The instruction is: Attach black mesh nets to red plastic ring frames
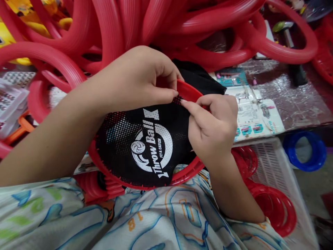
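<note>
A red plastic hoop (104, 170) rests tilted against my lap, with black mesh fabric (122, 149) spread across its left part. White print reading "Throw Ball" covers the middle of the mesh. My left hand (156, 76) reaches over the hoop and pinches the mesh edge near the far rim between thumb and fingers. Close beside it, my right hand (213, 121) is closed, its index finger and thumb pressing on the same mesh edge. On the right the fabric does not cover the hoop. More black fabric (200, 78) lies behind the far rim.
Many red ribbed rings (111, 31) are heaped across the back of the table. A hammer (288, 38) lies at the back right. Printed cards (257, 118) sit at the table edge. A white crate (275, 163) below holds red rings (275, 208); a blue ring (304, 151) is beside it.
</note>
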Demonstrator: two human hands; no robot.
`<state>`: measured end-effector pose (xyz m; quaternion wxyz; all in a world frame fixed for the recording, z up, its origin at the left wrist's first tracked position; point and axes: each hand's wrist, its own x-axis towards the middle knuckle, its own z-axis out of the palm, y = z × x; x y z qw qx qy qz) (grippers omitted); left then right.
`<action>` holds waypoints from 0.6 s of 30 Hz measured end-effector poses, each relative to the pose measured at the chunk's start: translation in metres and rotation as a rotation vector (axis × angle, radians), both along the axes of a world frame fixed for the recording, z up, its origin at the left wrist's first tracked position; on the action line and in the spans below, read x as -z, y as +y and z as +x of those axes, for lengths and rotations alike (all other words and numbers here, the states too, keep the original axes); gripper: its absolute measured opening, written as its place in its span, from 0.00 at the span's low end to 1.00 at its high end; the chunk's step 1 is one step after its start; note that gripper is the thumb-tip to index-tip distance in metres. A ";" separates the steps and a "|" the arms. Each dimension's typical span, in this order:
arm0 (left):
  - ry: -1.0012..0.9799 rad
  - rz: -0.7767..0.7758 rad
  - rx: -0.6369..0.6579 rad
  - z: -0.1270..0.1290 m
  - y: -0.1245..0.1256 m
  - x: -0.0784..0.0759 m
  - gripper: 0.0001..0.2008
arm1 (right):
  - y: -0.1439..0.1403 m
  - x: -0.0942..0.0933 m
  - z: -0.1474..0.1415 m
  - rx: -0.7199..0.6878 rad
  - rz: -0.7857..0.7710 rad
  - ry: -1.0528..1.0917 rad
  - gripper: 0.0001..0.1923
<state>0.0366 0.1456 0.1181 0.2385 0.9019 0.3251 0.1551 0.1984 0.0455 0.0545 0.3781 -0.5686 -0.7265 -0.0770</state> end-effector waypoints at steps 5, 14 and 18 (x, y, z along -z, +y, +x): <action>0.003 0.032 -0.029 -0.001 0.002 0.004 0.08 | 0.003 -0.001 0.001 -0.003 -0.030 -0.014 0.17; -0.023 0.024 0.044 0.001 0.001 0.005 0.07 | 0.002 0.002 0.006 -0.043 -0.025 0.019 0.16; -0.031 0.013 0.055 0.001 0.001 0.005 0.06 | 0.001 0.005 0.010 -0.013 -0.094 0.278 0.11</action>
